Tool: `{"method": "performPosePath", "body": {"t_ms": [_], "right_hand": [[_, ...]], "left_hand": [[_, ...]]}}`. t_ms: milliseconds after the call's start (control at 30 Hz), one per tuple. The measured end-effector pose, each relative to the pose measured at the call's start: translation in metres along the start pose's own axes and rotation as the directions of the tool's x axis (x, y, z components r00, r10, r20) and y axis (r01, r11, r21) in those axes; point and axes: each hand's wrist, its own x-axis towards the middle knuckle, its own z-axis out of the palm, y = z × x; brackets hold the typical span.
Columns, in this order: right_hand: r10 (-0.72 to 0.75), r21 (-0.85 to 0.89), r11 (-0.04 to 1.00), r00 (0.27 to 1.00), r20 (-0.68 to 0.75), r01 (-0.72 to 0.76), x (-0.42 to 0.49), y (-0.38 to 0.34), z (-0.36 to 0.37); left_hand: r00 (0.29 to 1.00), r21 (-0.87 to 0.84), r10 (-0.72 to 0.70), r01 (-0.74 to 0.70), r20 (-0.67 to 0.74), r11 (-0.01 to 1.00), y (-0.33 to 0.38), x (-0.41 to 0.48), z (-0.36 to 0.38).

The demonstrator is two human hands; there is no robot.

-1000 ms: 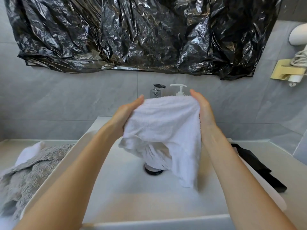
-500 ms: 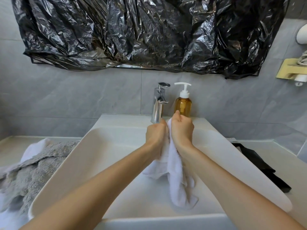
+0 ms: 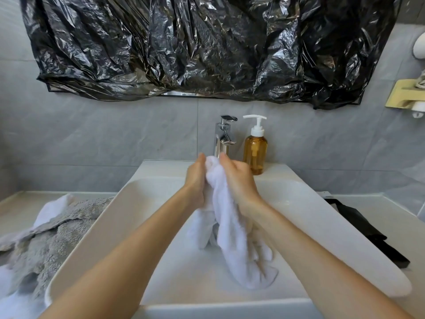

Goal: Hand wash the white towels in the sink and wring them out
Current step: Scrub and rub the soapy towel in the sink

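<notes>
Far left counter: a rumpled grey terry towel (image 3: 50,233) lies well left of the left hand, with a white cloth (image 3: 51,210) tucked at its upper edge; both stop just short of the sink's left rim.
Sink: the white rectangular ceramic basin (image 3: 96,236) surrounds both forearms; its left wall slopes up beside the left forearm, its right rim runs outside the right forearm, its front lip sits under both elbows.
Left hand: the left hand (image 3: 195,180) grips the bunched top of the towel, fingers curled round it.
Towel: the white terry hand towel (image 3: 232,233) is squeezed between the two hands and hangs below them, its tail resting on the basin floor beneath the right wrist.
Right hand: the right hand (image 3: 239,180) clamps the same bunch, pressed against the left with only cloth between.
Open room: bare basin floor lies left of the towel's tail and toward the front lip.
Behind the hands: a chrome lever tap (image 3: 224,137) stands just beyond the fingertips; an amber pump bottle with a white head (image 3: 255,150) stands just beyond the right hand.
Above: crinkled black plastic sheeting (image 3: 207,47) covers the wall.
Far right counter: a flat black object (image 3: 368,233) lies outside the right rim.
</notes>
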Motion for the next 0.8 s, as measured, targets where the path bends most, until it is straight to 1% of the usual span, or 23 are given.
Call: {"method": "performPosePath", "body": {"t_ms": [33, 100, 167, 267, 333, 400, 433, 500, 533, 600, 633, 700, 733, 767, 800], "right_hand": [[-0.063, -0.109, 0.993, 0.994, -0.093, 0.053, -0.002, 0.003, 0.006], [-0.187, -0.276, 0.955, 0.948, -0.258, 0.113, -0.004, 0.002, 0.007], [-0.224, -0.328, 0.938, 0.916, -0.334, 0.110, -0.003, 0.001, 0.004], [-0.262, -0.338, 0.932, 0.891, -0.371, 0.133, 0.001, 0.006, 0.000], [-0.283, -0.329, 0.932, 0.870, -0.403, 0.151, 0.006, 0.010, -0.002], [-0.239, -0.307, 0.946, 0.862, -0.447, 0.104, 0.014, 0.013, -0.009], [-0.214, -0.299, 0.951, 0.865, -0.453, 0.078, 0.018, 0.013, -0.015], [-0.171, -0.276, 0.960, 0.885, -0.433, 0.050, 0.022, 0.013, -0.028], [-0.152, -0.250, 0.967, 0.898, -0.413, 0.049, 0.023, 0.012, -0.035], [-0.109, -0.177, 0.983, 0.931, -0.348, 0.049, 0.023, 0.009, -0.043], [-0.084, -0.143, 0.989, 0.954, -0.286, 0.044, 0.020, 0.006, -0.042], [-0.061, -0.129, 0.991, 0.989, -0.134, 0.043, 0.011, 0.003, -0.029], [-0.072, -0.162, 0.985, 0.995, -0.069, 0.060, 0.007, 0.004, -0.018], [-0.099, -0.201, 0.975, 0.995, -0.025, 0.092, 0.001, 0.007, -0.006], [-0.134, -0.238, 0.963, 0.991, -0.013, 0.127, -0.004, 0.010, 0.005]], "left_hand": [[0.999, -0.001, -0.030, 0.030, 0.025, 1.000, -0.002, -0.003, 0.006], [0.997, 0.009, -0.039, 0.039, 0.063, 0.999, -0.005, -0.011, 0.018], [0.997, 0.025, -0.015, 0.013, 0.071, 1.000, -0.008, -0.016, 0.026], [0.998, 0.101, 0.018, -0.023, 0.054, 0.995, -0.009, -0.019, 0.027], [0.991, 0.220, 0.128, -0.133, 0.036, 0.966, -0.009, -0.016, 0.027], [0.960, 0.380, 0.279, -0.272, 0.040, 0.884, -0.009, -0.015, 0.026], [0.945, 0.413, 0.321, -0.316, 0.057, 0.854, -0.009, -0.015, 0.024], [0.932, 0.395, 0.347, -0.359, 0.103, 0.846, -0.007, -0.012, 0.019], [0.933, 0.378, 0.349, -0.357, 0.092, 0.854, -0.004, -0.008, 0.014], [0.941, 0.357, 0.339, -0.317, 0.001, 0.878, 0.001, -0.001, 0.005], [0.944, 0.336, 0.327, -0.291, -0.055, 0.896, 0.002, 0.002, 0.000], [0.955, 0.266, 0.269, -0.229, -0.124, 0.936, 0.004, 0.007, -0.006], [0.967, 0.245, 0.218, -0.182, -0.131, 0.952, 0.004, 0.006, -0.007], [0.978, 0.221, 0.163, -0.133, -0.128, 0.966, 0.002, 0.003, -0.006], [0.985, 0.197, 0.123, -0.098, -0.117, 0.975, 0.000, 0.002, -0.004]]}}
